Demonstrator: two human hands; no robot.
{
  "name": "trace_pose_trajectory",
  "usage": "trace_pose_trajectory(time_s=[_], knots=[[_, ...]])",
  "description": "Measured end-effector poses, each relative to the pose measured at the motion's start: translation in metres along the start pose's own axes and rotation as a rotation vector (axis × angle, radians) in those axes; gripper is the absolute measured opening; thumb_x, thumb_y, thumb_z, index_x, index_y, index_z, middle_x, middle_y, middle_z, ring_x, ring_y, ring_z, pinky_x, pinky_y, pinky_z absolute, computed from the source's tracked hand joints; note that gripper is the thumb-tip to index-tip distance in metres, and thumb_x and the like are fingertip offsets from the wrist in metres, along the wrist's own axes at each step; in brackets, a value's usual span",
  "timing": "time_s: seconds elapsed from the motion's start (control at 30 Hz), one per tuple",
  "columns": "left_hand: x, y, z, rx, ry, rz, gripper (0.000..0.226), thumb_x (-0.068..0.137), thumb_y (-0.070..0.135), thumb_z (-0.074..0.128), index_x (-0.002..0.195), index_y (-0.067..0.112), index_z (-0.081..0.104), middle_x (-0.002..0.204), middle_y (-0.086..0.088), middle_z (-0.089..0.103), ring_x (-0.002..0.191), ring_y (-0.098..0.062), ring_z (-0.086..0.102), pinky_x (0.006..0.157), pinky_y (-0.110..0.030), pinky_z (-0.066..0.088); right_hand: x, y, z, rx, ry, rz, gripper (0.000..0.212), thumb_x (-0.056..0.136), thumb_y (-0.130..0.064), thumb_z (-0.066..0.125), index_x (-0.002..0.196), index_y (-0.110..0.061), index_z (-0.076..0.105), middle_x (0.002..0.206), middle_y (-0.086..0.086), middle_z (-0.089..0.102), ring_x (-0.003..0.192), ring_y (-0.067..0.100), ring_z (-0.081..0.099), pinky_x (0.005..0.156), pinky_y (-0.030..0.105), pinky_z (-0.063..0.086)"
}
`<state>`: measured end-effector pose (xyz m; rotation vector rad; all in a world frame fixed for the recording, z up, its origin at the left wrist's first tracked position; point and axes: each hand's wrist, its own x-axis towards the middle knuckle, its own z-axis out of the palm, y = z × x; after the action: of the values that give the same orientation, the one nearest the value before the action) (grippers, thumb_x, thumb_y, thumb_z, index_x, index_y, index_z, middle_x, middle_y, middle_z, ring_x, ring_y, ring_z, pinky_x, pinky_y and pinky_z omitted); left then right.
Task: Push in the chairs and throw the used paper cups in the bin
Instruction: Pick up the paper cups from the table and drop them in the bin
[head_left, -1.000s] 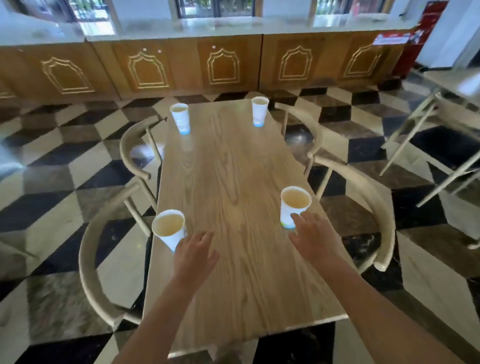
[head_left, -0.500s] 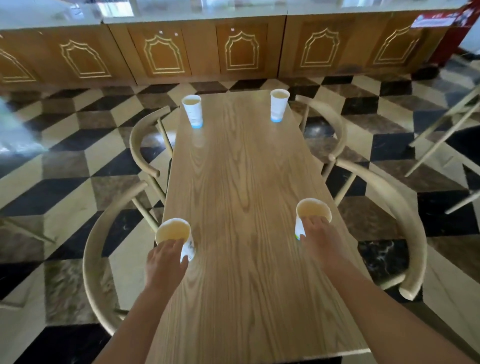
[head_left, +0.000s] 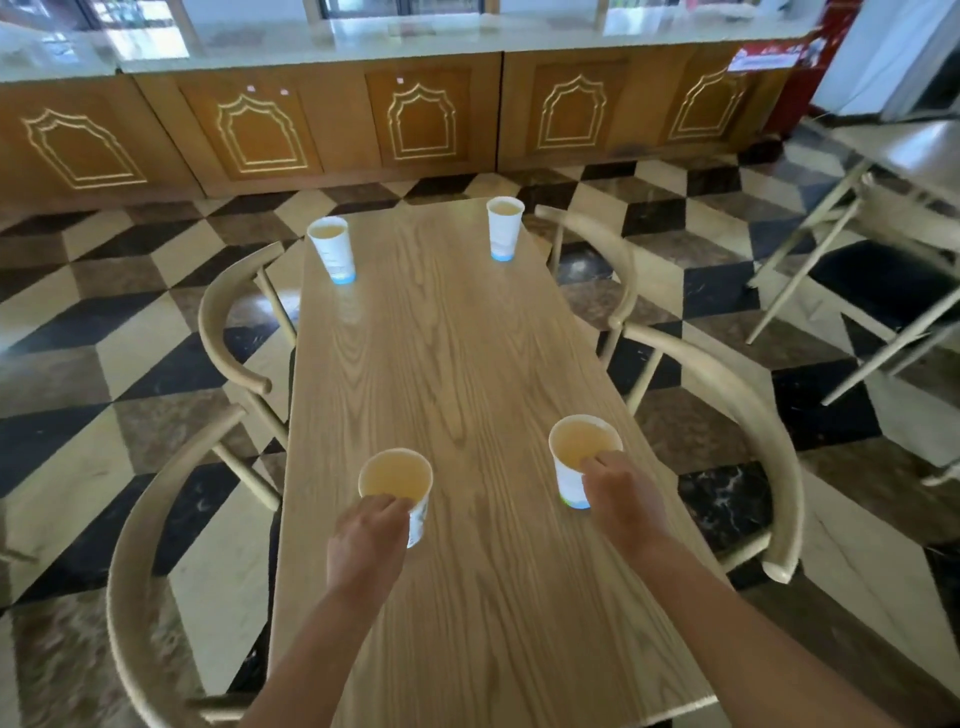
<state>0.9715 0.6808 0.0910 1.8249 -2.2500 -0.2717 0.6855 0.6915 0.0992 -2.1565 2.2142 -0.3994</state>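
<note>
Several white paper cups with blue bases stand on a long wooden table (head_left: 457, 364). My left hand (head_left: 366, 540) grips the near left cup (head_left: 397, 480) at its rim. My right hand (head_left: 621, 501) grips the near right cup (head_left: 576, 452), with fingers over the rim. The far left cup (head_left: 332, 249) and the far right cup (head_left: 505, 226) stand untouched at the table's far end. Curved-back wooden chairs flank the table: near left (head_left: 140, 525), far left (head_left: 223, 317), near right (head_left: 748, 415) and far right (head_left: 602, 244).
A long wooden cabinet counter (head_left: 415, 119) runs along the back wall. Another table with pale legs (head_left: 852, 249) stands at the right. The floor has a black, brown and cream cube pattern. No bin is in view.
Both hands reached forward and closed on the two near cups. The near left cup has shifted inward toward the table's middle.
</note>
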Motion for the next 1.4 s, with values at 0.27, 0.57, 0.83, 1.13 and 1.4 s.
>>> trace_pose_trajectory(time_s=[0.27, 0.57, 0.83, 1.13, 1.4], knots=[[0.022, 0.097, 0.011, -0.139, 0.019, 0.398, 0.013, 0.062, 0.001, 0.071, 0.061, 0.011, 0.062, 0.056, -0.004, 0.06, 0.049, -0.027, 0.057, 0.04, -0.029, 0.043, -0.04, 0.023, -0.037, -0.041, 0.171, 0.051, 0.037, 0.048, 0.009, 0.081, 0.051, -0.009, 0.049, 0.05, 0.006, 0.049, 0.046, 0.023, 0.047, 0.034, 0.029, 0.036], [0.012, 0.196, 0.027, -0.278, 0.071, 0.673, 0.024, 0.078, 0.019, 0.044, 0.067, 0.012, 0.063, 0.061, 0.0, 0.06, 0.058, -0.022, 0.057, 0.052, -0.029, 0.045, -0.111, 0.086, -0.072, 0.006, 0.334, 0.2, 0.022, 0.062, 0.0, 0.08, 0.058, -0.008, 0.061, 0.058, 0.004, 0.059, 0.054, 0.02, 0.054, 0.041, 0.028, 0.046], [-0.013, 0.334, 0.062, -0.324, 0.093, 0.671, 0.016, 0.081, 0.017, 0.055, 0.076, 0.013, 0.069, 0.072, 0.0, 0.068, 0.068, -0.02, 0.061, 0.063, -0.028, 0.047, -0.159, 0.202, -0.104, 0.026, 0.367, 0.211, 0.013, 0.07, -0.01, 0.08, 0.067, -0.008, 0.067, 0.066, 0.004, 0.067, 0.06, 0.018, 0.06, 0.049, 0.026, 0.054], [-0.026, 0.479, 0.11, -0.268, 0.039, 0.709, 0.005, 0.075, 0.009, 0.074, 0.078, 0.01, 0.072, 0.078, -0.003, 0.072, 0.073, -0.02, 0.066, 0.071, -0.035, 0.055, -0.197, 0.342, -0.132, 0.033, 0.361, 0.245, 0.016, 0.065, -0.01, 0.083, 0.065, -0.01, 0.067, 0.064, 0.003, 0.065, 0.059, 0.018, 0.059, 0.05, 0.022, 0.048], [0.018, 0.563, 0.143, -0.259, 0.035, 0.699, 0.007, 0.072, 0.006, 0.075, 0.078, 0.009, 0.071, 0.076, -0.002, 0.071, 0.071, -0.018, 0.065, 0.07, -0.029, 0.051, -0.176, 0.438, -0.14, 0.045, 0.323, 0.312, 0.017, 0.063, -0.011, 0.085, 0.07, -0.008, 0.071, 0.07, 0.004, 0.07, 0.06, 0.018, 0.062, 0.051, 0.024, 0.052]])
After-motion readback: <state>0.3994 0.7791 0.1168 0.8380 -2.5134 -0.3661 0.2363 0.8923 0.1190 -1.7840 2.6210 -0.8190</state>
